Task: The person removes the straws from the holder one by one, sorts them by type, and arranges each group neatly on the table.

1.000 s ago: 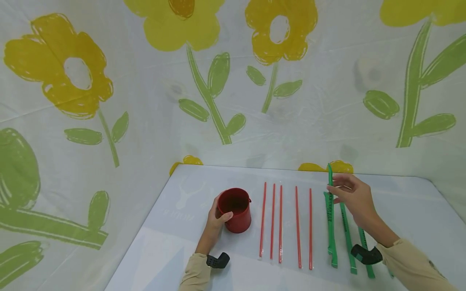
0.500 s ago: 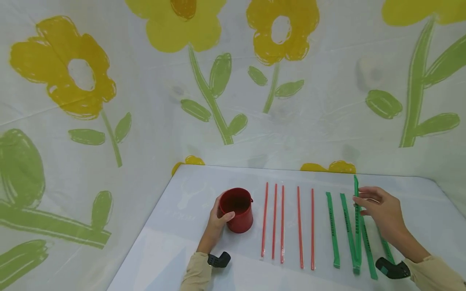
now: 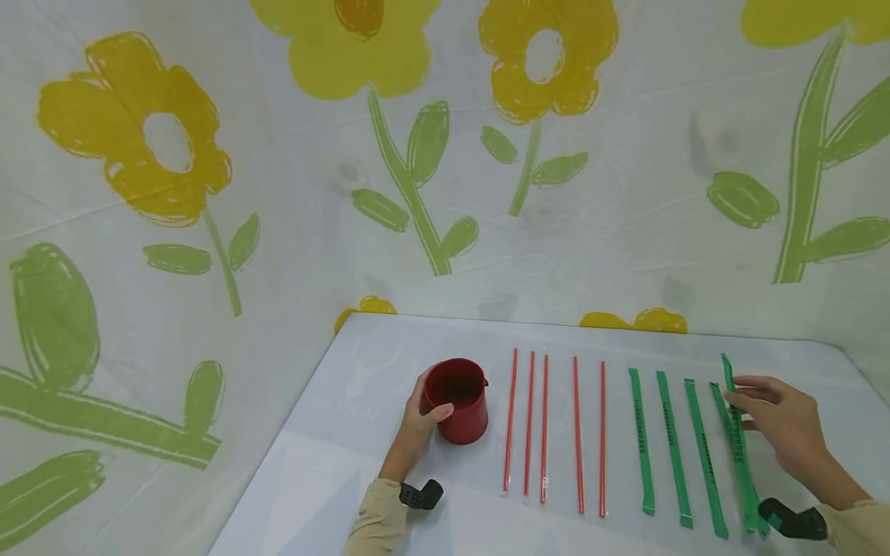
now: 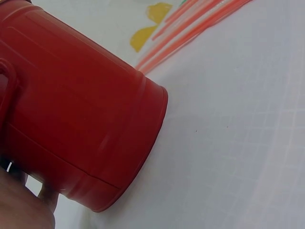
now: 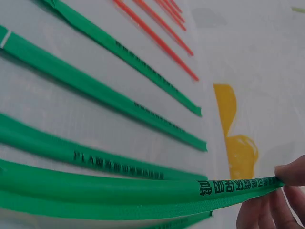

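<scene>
My left hand grips the side of a small red metal bucket, its thumb near the rim; the inside is dark. In the left wrist view the bucket fills the left side, fingers wrapped behind it. At the right, my right hand pinches a green paper-wrapped straw with printed dark lettering, near its far end. That straw slants over another green straw, overlapping it in the head view. Left of these lie more wrapped green straws, side by side.
Several thin red straws in clear sleeves lie in a row between the bucket and the green straws. The white table meets a white curtain printed with yellow flowers at its far edge.
My right hand has carried the pinched green straw rightward, past the other green straws to the right end of the row. The left hand stays on the bucket.
</scene>
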The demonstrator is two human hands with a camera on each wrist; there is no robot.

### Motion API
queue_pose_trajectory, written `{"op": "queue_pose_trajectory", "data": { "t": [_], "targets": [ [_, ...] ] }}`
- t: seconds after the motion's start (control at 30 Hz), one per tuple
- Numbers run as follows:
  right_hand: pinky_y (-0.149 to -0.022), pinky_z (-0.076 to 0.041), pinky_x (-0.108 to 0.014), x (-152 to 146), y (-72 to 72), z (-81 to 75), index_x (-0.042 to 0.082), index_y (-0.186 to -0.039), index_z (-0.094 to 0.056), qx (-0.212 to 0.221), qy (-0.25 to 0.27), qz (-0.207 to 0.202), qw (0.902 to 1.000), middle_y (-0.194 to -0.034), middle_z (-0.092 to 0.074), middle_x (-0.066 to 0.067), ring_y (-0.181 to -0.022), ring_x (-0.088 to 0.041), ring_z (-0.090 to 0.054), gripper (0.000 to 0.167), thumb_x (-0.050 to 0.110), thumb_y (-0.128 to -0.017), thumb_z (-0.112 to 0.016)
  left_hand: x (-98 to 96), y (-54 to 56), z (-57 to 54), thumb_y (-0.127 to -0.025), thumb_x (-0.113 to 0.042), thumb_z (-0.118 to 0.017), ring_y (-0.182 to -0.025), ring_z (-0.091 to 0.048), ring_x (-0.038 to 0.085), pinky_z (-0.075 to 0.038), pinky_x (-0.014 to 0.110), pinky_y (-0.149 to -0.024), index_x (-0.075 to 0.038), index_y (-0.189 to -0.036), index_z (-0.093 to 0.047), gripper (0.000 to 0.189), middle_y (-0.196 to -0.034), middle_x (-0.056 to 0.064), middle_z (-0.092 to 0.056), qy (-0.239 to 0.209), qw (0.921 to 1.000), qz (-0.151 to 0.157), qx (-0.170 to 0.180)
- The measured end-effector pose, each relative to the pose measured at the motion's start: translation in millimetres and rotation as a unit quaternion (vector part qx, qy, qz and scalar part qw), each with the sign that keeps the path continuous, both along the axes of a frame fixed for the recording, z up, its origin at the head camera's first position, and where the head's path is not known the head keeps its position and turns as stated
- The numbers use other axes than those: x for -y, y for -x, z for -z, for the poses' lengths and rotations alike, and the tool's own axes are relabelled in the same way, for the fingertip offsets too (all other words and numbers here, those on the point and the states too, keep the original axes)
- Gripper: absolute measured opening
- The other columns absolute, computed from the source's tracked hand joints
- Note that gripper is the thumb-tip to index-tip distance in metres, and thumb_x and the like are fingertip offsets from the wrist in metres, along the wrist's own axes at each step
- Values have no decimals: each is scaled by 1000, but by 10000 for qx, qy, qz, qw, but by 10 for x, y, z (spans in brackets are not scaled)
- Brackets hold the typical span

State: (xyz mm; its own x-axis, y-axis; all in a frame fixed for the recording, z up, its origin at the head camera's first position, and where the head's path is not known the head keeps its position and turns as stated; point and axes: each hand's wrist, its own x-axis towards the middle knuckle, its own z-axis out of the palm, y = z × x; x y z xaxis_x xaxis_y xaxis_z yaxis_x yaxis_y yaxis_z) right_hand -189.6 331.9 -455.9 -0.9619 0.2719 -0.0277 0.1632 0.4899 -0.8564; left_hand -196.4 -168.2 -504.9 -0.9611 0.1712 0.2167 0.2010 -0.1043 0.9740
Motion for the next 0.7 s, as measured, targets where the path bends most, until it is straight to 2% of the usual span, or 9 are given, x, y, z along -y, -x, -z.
{"op": "queue_pose_trajectory", "data": {
  "t": [0.17, 0.23, 0.3, 0.43, 0.6, 0.7],
  "targets": [
    [-57, -54, -30, -211, 75, 65, -14, -125, -45, 294, -389, -333, 9983, -91, -64, -6, -64, 3, -54, 57, 28, -91, -61, 0, 0, -40, -86, -11, -58, -127, -38, 28, -44, 37, -95, -16, -143, -33, 63, -139, 9, -42, 33, 9999, 22, 157],
    [-56, -54, -31, -292, 108, 111, -16, -124, -45, 409, -549, -446, 9967, -96, -63, -19, -64, -1, -55, 57, 28, -91, -60, 2, -2, -85, -86, -9, -57, -126, -38, 28, -44, 37, -95, -15, -144, -32, 63, -139, 9, -43, 116, 9997, 40, 194],
    [-55, -54, -32, -368, 135, 172, -18, -123, -45, 469, -692, -507, 9952, -96, -62, -25, -63, -4, -57, 57, 27, -91, -60, -6, -24, -163, -86, -9, -56, -126, -39, 28, -44, 36, -95, -15, -144, -32, 63, -138, 9, -43, 218, 9995, 70, 207],
    [-52, -52, -31, -498, 174, 298, -20, -119, -46, 526, -953, -547, 9926, -93, -62, -28, -63, -11, -58, 54, 23, -89, -60, -19, -94, -300, -87, -11, -57, -125, -40, 30, -43, 34, -96, -12, -144, -32, 63, -138, 10, -44, 459, 9988, 99, 132],
    [-50, -51, -31, -562, 208, 442, -20, -111, -50, 366, -1396, -606, 9877, -85, -63, -23, -64, -15, -58, 46, 16, -85, -62, 7, -129, -368, -88, -12, -58, -125, -42, 32, -43, 31, -95, -10, -145, -31, 63, -137, 11, -44, 732, 9972, 104, 59],
    [-50, -50, -33, -567, 239, 473, -21, -108, -50, 332, -1594, -547, 9851, -85, -60, -27, -64, -22, -59, 44, 12, -82, -63, 34, -134, -409, -89, -12, -59, -126, -42, 29, -42, 34, -98, -12, -145, -31, 62, -138, 8, -45, 915, 9955, 137, 210]
  ]
}}
